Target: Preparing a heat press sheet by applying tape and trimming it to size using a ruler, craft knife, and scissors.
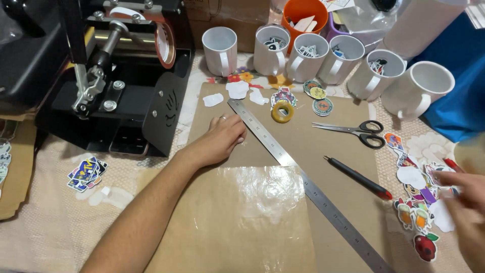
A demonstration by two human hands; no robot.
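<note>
Two hands: left hand (222,137) flat, holding down metal ruler (303,184) on brown board (348,151); right hand (467,202) blurred over sticker cutouts (419,212), grip unclear.
Risk: ruler may slip under light pressure.

Floral tablecloth (55,217) over cluttered table.

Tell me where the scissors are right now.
In the head view the scissors lie on the brown board, right of centre, between the row of white mugs and the black pen.
</note>
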